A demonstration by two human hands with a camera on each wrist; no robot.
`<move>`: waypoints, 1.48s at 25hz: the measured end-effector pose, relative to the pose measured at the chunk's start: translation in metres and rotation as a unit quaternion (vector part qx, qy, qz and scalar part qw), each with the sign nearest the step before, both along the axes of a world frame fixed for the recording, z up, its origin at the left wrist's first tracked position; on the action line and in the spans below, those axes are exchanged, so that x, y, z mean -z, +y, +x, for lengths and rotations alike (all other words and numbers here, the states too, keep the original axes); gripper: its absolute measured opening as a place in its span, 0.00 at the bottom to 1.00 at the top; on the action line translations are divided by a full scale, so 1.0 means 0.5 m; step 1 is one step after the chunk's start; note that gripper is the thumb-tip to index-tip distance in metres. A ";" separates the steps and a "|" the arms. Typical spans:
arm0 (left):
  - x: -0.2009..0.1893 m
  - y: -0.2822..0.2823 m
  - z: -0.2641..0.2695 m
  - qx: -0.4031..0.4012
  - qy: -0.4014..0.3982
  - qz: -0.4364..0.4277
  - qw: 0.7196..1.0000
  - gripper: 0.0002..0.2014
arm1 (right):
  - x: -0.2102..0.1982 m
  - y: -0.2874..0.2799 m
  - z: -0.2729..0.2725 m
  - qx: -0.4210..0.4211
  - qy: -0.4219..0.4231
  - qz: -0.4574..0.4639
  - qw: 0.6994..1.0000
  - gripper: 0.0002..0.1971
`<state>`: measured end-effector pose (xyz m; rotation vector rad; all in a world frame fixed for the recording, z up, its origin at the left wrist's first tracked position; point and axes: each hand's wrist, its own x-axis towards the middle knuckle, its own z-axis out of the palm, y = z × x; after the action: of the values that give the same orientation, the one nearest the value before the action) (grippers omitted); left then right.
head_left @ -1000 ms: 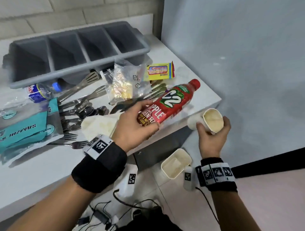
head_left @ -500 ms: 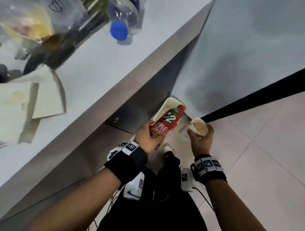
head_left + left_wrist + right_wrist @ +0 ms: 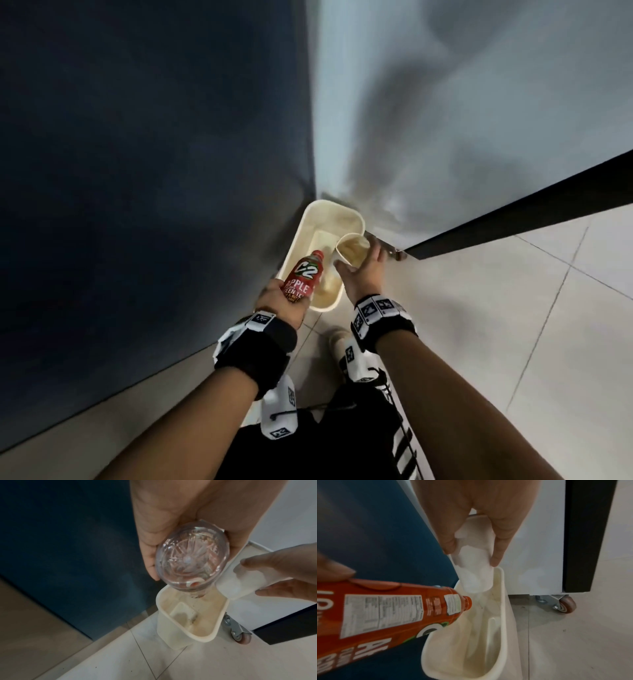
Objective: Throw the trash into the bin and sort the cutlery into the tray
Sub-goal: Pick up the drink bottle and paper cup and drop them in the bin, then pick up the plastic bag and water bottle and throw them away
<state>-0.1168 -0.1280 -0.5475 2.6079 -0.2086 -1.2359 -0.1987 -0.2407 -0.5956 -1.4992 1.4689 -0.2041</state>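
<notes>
A cream plastic bin stands on the floor tiles against a dark blue panel. My left hand grips a red C2 apple tea bottle by its base, cap end pointing down into the bin's mouth. My right hand holds a white paper cup between thumb and fingers, tilted over the bin's right rim. The table, cutlery and tray are out of view.
A white cabinet on a caster wheel stands right of the bin, with a black panel beside it. Pale tiled floor spreads to the right. My shoe is just below the bin.
The view has dropped from the tabletop to the floor. Both hands moved down and forward, bringing the bottle and the cup over the bin's opening.
</notes>
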 end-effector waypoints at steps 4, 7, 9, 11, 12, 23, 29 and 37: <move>0.078 -0.041 0.025 -0.011 -0.001 -0.014 1.000 0.35 | 0.076 -0.024 0.029 -0.091 0.040 0.030 0.995 0.46; 0.059 -0.047 0.041 0.020 0.004 -0.024 1.000 0.31 | 0.074 -0.039 0.018 -0.125 0.080 0.053 0.987 0.39; 0.001 -0.038 0.041 0.058 -0.005 -0.030 0.998 0.25 | 0.025 -0.037 0.003 -0.107 0.060 0.048 0.991 0.29; -0.087 -0.031 0.031 0.090 -0.003 -0.040 0.995 0.21 | -0.062 -0.028 -0.013 -0.113 0.052 0.046 0.991 0.23; -0.139 -0.026 0.022 0.094 0.003 -0.047 0.994 0.21 | -0.117 -0.024 -0.019 -0.123 0.055 0.052 0.990 0.21; -0.845 0.060 -0.032 0.016 -0.018 -0.252 0.967 0.17 | -0.841 0.035 -0.024 -0.267 -0.111 -0.061 0.955 0.13; -1.076 0.158 0.053 -0.083 -0.167 -0.353 0.917 0.08 | -1.065 0.057 0.098 -0.337 -0.229 -0.144 0.902 0.13; -1.102 0.270 0.320 -0.306 -0.385 -0.118 0.863 0.34 | -1.100 0.089 0.289 -0.378 -0.147 -0.138 0.904 0.30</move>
<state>0.0429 0.0069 0.0034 2.4828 0.2999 0.0659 -0.0539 -0.1960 -0.0456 -2.0563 0.5597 -0.1554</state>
